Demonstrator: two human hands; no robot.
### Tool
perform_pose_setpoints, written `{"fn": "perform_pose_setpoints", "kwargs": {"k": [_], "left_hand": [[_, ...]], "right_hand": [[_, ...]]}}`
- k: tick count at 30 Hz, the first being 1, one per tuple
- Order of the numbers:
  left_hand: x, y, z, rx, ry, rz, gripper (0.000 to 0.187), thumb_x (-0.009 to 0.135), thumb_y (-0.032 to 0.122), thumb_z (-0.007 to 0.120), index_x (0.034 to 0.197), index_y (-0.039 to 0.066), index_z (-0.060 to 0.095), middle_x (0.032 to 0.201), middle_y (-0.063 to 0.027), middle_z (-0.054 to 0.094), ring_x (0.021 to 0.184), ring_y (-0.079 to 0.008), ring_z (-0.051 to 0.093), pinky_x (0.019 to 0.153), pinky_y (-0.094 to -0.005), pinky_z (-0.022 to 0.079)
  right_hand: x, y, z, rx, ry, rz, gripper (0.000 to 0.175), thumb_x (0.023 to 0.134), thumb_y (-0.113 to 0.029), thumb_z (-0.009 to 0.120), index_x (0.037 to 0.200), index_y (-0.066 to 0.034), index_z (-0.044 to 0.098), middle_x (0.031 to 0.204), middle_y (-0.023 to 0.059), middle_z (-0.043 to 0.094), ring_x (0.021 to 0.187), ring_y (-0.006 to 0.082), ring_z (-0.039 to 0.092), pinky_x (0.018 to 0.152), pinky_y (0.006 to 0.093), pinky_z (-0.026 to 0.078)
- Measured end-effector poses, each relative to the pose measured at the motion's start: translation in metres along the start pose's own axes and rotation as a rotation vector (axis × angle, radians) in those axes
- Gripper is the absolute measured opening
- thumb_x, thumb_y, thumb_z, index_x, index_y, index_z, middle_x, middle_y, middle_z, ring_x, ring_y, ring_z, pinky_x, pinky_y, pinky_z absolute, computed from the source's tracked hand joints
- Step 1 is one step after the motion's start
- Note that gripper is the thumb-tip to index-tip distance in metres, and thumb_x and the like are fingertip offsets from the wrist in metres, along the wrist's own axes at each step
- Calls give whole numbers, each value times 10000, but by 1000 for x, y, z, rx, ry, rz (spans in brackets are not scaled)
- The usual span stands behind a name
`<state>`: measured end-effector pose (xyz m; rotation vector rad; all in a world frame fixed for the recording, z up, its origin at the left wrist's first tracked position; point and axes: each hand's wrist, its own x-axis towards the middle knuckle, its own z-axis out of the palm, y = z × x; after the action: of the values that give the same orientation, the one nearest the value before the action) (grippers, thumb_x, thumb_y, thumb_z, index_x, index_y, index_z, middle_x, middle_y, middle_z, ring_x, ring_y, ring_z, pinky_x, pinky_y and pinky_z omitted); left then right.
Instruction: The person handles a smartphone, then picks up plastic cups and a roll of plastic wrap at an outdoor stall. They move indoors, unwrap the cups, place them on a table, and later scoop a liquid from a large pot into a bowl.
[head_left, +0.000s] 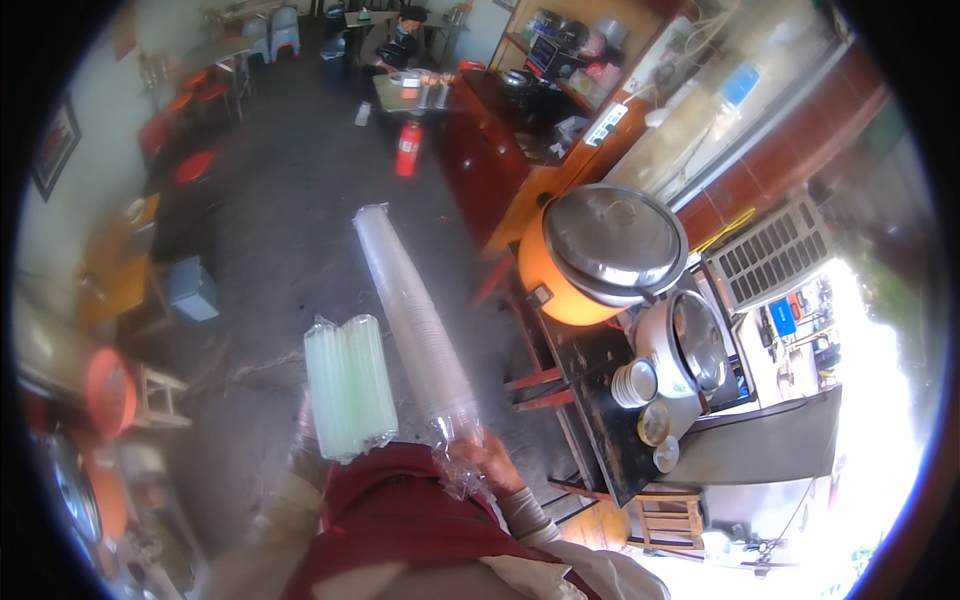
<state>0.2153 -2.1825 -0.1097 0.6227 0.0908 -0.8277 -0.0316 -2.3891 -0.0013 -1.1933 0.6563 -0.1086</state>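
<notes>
A long stack of clear plastic cups (416, 315) in a film sleeve points away from me, slanting to the left at its far end. My right hand (491, 461) grips the near end of the sleeve, where crumpled film hangs past the fingers. To its left is a clear-wrapped bundle of pale green drinking straws (351, 390), held upright in front of my body. My left hand (306, 418) is behind the bundle's left edge and holds it; most of its fingers are hidden. Below both packs is my dark red apron (390, 495).
On my right, a dark table (585, 367) carries an orange lidded cooker (570, 277), a white cooker (664, 337) and stacked bowls (634, 384). A red fire extinguisher (408, 148) stands ahead on the floor. A blue-grey bin (193, 288) is at left. Another person (397, 45) sits at a far table.
</notes>
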Motion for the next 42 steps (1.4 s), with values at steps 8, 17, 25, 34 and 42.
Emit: {"fn": "perform_pose_setpoints", "kwargs": {"k": [8, 17, 25, 34, 42], "left_hand": [[207, 92, 72, -127, -14, -237, 686, 1009, 603, 520, 1449, 76, 522, 1366, -126, 625, 1213, -301, 633, 1021, -491, 549], [431, 107, 172, 41, 12, -211, 542, 1040, 519, 527, 1375, 97, 583, 1289, -107, 662, 1139, -266, 659, 982, -441, 568], [629, 75, 221, 166, -153, -428, 567, 1079, 527, 428, 1429, 92, 523, 1327, -88, 630, 1185, -235, 613, 1012, -382, 517], [831, 11, 311, 576, -661, -555, 451, 1118, 385, 400, 1389, 51, 536, 1328, -95, 622, 1179, -207, 596, 1027, -346, 490], [963, -68, 436, 431, -428, -1135, 521, 954, 408, 709, 1270, 4, 615, 1104, -141, 709, 972, -248, 698, 875, -449, 588]], "right_hand": [[145, -83, -13, -26, 66, -74, 479, 869, -230, 688, 1246, 58, 619, 1039, 86, 698, 891, 159, 661, 790, 297, 538], [365, -125, -98, 88, 17, -273, 505, 840, -234, 732, 1259, 30, 634, 1080, 69, 685, 966, 167, 635, 873, 327, 512], [477, -214, -156, -208, 101, 114, 561, 827, -176, 745, 1333, 8, 588, 1119, 98, 691, 1000, 172, 652, 920, 332, 512], [533, -242, -134, -206, 439, 282, 450, 920, -351, 762, 1218, -25, 676, 940, 58, 724, 843, 153, 690, 783, 323, 548], [555, -273, -77, 89, 735, 484, 547, 863, -408, 802, 1173, 26, 682, 986, 64, 702, 871, 161, 643, 828, 320, 514]]}}
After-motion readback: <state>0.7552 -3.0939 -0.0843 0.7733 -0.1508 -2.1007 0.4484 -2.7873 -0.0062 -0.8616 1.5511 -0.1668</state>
